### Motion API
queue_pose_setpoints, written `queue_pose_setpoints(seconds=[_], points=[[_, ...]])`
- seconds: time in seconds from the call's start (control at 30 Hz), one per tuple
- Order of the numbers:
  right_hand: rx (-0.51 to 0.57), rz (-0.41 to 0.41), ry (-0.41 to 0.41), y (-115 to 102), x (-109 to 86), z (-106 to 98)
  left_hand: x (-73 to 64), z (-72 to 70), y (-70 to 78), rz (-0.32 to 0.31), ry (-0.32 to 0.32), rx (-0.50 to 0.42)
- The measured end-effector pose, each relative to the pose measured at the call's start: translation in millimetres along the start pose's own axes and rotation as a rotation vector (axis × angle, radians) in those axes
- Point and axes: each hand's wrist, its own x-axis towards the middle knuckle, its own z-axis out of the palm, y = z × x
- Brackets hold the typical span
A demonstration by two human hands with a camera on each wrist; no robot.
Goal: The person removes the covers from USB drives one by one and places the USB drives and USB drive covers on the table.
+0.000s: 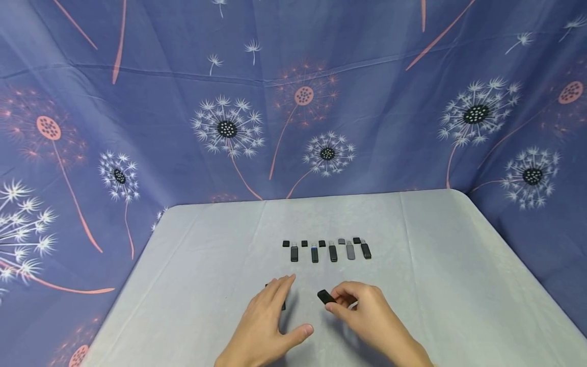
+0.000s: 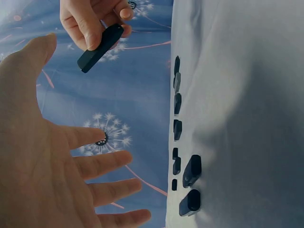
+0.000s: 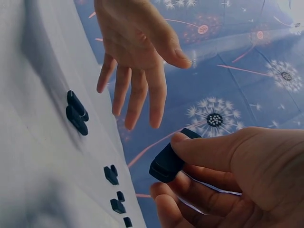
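Observation:
My right hand point(image 1: 367, 308) pinches a black USB flash drive point(image 1: 325, 296) between thumb and fingers above the table. In the right wrist view a seam shows near one end of the flash drive point(image 3: 166, 164), and no metal plug is visible. My left hand point(image 1: 268, 323) hovers to the left with fingers straight and spread, holding nothing. Beneath it, two more black flash drives point(image 2: 192, 171) lie side by side on the cloth; the head view shows only small bits of them past the fingers.
Farther back runs a row of several flash drives with bare plugs, mostly black point(image 1: 332, 252) and one grey point(image 1: 350, 252). Small loose caps point(image 1: 286, 243) lie by their plug ends. A pale cloth covers the table point(image 1: 458, 285); a blue dandelion-print curtain point(image 1: 376, 127) hangs behind.

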Motion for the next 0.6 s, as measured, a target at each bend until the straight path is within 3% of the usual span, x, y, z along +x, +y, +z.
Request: queue_pose_setpoints(seconds=[0.17, 0.4, 0.6], points=[[-0.005, 0.016, 0.01, -1.3, -5.9, -6.8, -0.3, -3.2, 4.6, 0.0, -0.012, -0.003], [-0.003, -0.027, 0.039, -4.7, -10.3, -13.9, 0.8, -10.2, 10.6, -0.009, -0.062, -0.047], [0.001, 0.007, 0.034, -10.9, -11.5, -17.5, -0.2, -13.0, 11.9, 0.029, -0.037, -0.041]])
